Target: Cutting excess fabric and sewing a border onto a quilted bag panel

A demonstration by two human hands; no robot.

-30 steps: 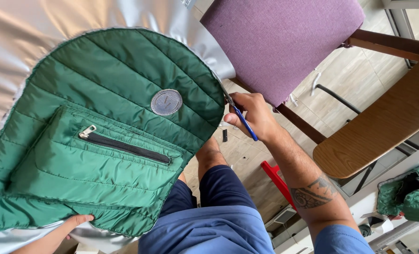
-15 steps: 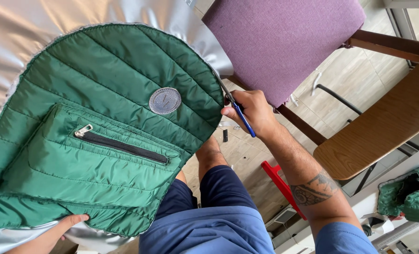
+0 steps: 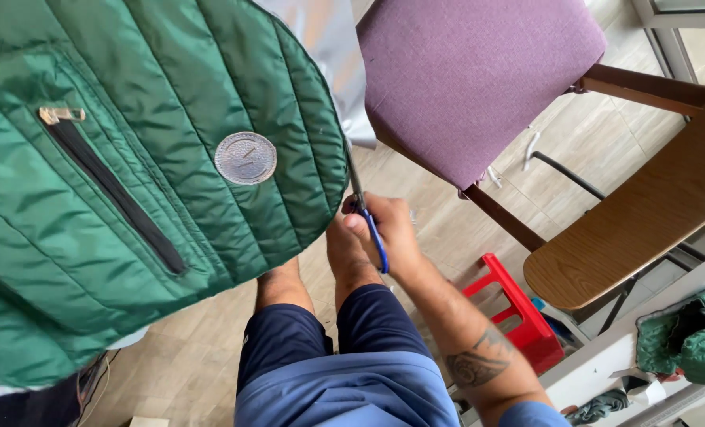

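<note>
A green quilted fabric panel [image 3: 131,182] with a black zipper pocket [image 3: 111,186] and a round grey patch [image 3: 245,158] fills the left of the view, lying on silver lining fabric [image 3: 333,47]. My right hand [image 3: 388,229] grips blue-handled scissors [image 3: 367,213], whose blades run up along the panel's right edge where green meets silver. My left hand is out of the frame.
A purple padded chair seat [image 3: 479,79] with wooden arms stands just right of the scissors. A curved wooden chair back [image 3: 629,229] is at the right, a red plastic stool [image 3: 519,312] below it, and more green fabric [image 3: 689,332] at the far right. My knees show below.
The view has closed in and the green panel now looms larger and further left. My right hand with the scissors has dropped lower along the panel's edge. My left hand has left the view.
</note>
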